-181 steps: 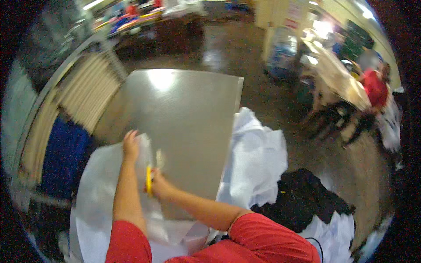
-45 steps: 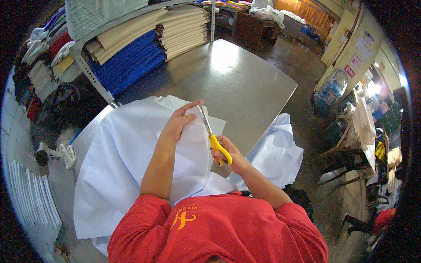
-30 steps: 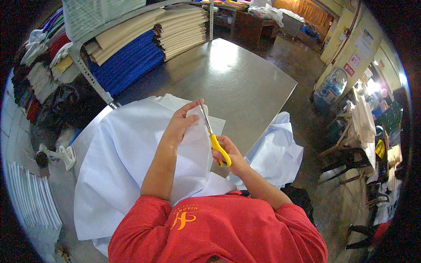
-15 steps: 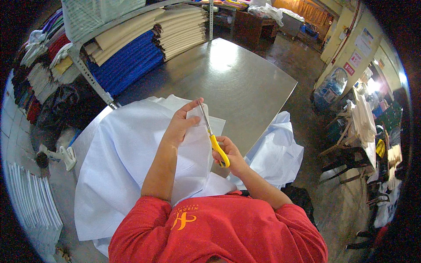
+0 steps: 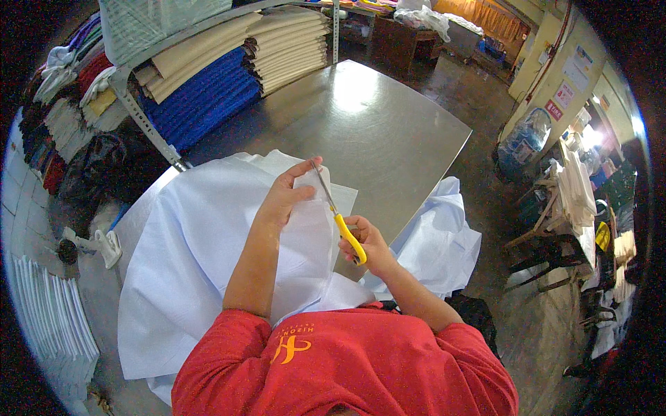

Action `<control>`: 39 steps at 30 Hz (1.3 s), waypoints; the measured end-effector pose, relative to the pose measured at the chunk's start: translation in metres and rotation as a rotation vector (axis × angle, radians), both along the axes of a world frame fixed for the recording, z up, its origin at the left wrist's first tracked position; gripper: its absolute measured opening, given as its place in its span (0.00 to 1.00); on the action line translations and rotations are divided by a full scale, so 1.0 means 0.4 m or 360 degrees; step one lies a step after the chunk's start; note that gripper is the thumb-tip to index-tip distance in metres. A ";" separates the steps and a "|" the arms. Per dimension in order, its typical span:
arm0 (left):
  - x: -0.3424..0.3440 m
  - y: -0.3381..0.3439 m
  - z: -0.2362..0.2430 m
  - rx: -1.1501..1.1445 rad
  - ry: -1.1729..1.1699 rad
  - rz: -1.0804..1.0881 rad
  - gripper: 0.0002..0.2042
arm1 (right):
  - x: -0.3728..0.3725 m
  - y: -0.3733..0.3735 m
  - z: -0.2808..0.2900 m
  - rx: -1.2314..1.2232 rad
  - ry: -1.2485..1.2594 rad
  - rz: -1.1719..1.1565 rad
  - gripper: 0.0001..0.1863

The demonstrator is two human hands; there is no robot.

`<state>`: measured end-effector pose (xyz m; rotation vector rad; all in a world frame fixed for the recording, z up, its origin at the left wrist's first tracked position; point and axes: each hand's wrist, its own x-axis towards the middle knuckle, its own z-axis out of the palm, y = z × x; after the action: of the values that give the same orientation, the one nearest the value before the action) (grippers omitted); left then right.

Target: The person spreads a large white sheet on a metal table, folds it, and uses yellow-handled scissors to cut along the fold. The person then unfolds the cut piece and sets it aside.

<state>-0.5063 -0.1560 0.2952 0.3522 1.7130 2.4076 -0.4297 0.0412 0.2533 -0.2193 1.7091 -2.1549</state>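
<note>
My right hand point(image 5: 368, 243) is closed round the yellow handle of a pair of scissors point(image 5: 347, 234). The blades point up and to the left, their tips close to the fingers of my left hand. A large sheet of white cloth point(image 5: 194, 229) spreads over the left and near part of the metal table. My left hand point(image 5: 288, 191) pinches the cloth near its upper edge, beside the blades. Whether the blades are parted I cannot make out. More white cloth point(image 5: 433, 236) hangs over the table's right edge.
Bare metal tabletop point(image 5: 388, 118) extends beyond the cloth. Folded beige cloths point(image 5: 288, 48) and blue cloths point(image 5: 201, 104) stand stacked on a shelf at the back left. White folded cloths point(image 5: 55, 312) lie at the lower left. A wrapped water bottle point(image 5: 520, 142) stands to the right.
My right hand and the scissors' handle have shifted very slightly to the right. My left hand and the cloth look nearly the same.
</note>
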 end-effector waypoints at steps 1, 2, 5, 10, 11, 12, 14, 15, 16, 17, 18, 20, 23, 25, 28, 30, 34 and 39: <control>0.000 -0.001 -0.001 -0.0006 -0.0018 -0.0004 0.27 | 0.000 0.001 0.001 0.0036 0.0000 -0.0014 0.22; -0.001 -0.003 -0.001 -0.0004 0.0011 -0.0007 0.27 | 0.000 0.002 0.002 0.0000 0.0012 0.0001 0.22; 0.000 -0.007 0.003 -0.0035 0.0047 -0.0011 0.29 | 0.000 0.003 0.006 -0.0046 0.0025 0.0018 0.22; 0.005 -0.013 0.011 -0.0100 0.0042 -0.0042 0.30 | -0.001 0.004 0.010 0.0015 -0.0053 0.0039 0.23; 0.006 -0.014 0.012 -0.0074 0.0026 -0.0059 0.30 | -0.002 0.005 0.010 -0.0044 -0.0013 0.0050 0.23; 0.006 -0.015 0.012 -0.0041 0.0032 -0.0081 0.30 | -0.003 0.005 0.010 -0.0046 -0.0014 0.0054 0.23; 0.006 -0.018 0.010 0.0032 0.0034 -0.0132 0.30 | -0.006 0.010 0.009 -0.0074 0.0042 0.0051 0.24; 0.006 -0.021 0.009 0.0072 0.0029 -0.0160 0.31 | -0.009 0.016 0.009 -0.0100 0.0099 0.0045 0.25; 0.005 -0.026 0.009 0.0095 0.0013 -0.0185 0.31 | -0.012 0.024 0.010 -0.0111 0.0148 0.0062 0.25; 0.003 -0.032 0.010 0.0040 0.0065 -0.0195 0.31 | -0.015 0.034 0.010 -0.0219 0.0190 0.0096 0.26; 0.001 -0.040 0.011 -0.0031 0.0106 -0.0201 0.31 | -0.021 0.049 0.012 -0.0311 0.0223 0.0154 0.26; -0.002 -0.062 0.019 -0.0111 0.0148 -0.0252 0.31 | -0.032 0.085 0.016 -0.0372 0.0238 0.0279 0.27; -0.005 -0.102 0.041 -0.0165 0.0203 -0.0364 0.30 | -0.043 0.145 0.024 -0.0309 0.0224 0.0496 0.28; -0.002 -0.124 0.058 -0.0242 0.0292 -0.0402 0.30 | -0.042 0.165 0.028 -0.0171 0.0252 0.0440 0.27; 0.009 -0.141 0.077 -0.0207 0.0313 -0.0486 0.33 | -0.034 0.170 0.037 0.0216 0.0401 0.0186 0.27; 0.014 -0.140 0.083 -0.0237 0.0327 -0.0429 0.37 | -0.026 0.156 0.044 0.0771 0.0603 -0.0071 0.28; 0.008 -0.125 0.084 -0.0285 0.0459 -0.0343 0.41 | -0.020 0.109 0.049 0.1032 0.1024 -0.0387 0.30; -0.015 -0.103 0.079 -0.0413 0.0360 -0.0153 0.38 | -0.033 0.064 0.029 0.0907 0.0736 -0.0591 0.30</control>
<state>-0.5125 -0.1970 0.3270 0.6721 2.0221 2.1116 -0.4430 0.0668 0.2649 -0.2696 2.7365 -1.8248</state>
